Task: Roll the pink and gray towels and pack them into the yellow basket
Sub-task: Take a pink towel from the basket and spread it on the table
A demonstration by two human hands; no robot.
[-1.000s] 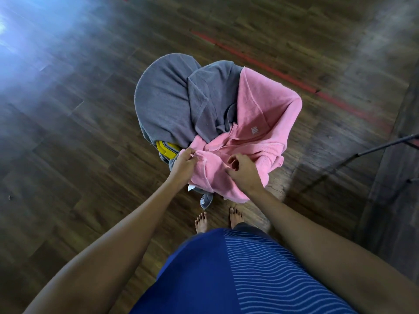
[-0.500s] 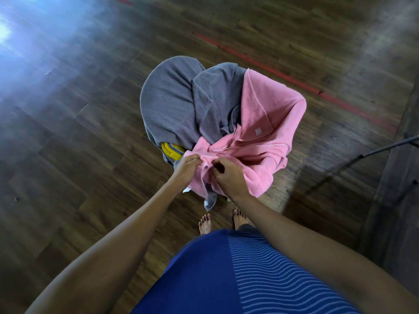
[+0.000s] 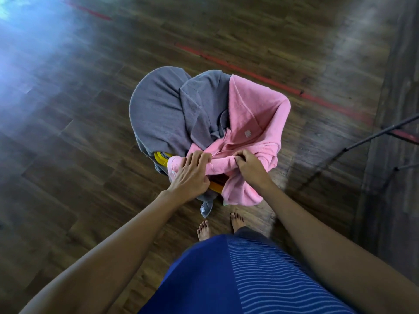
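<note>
Snag risk: left hand (image 3: 190,175), right hand (image 3: 250,167) clamp pink towel (image 3: 256,114); our tug may drag gray towel (image 3: 158,114) beyond grip.

dark wood floor (image 3: 68,132) with red tape line (image 3: 260,76), black stand legs (image 3: 374,137) at right

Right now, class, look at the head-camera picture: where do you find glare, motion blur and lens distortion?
Head view: bluish glare washes the wooden floor at upper left; the red floor line is smeared by motion blur; wide-angle distortion bends the frame edges; the pink towel is fairly sharp.
</note>
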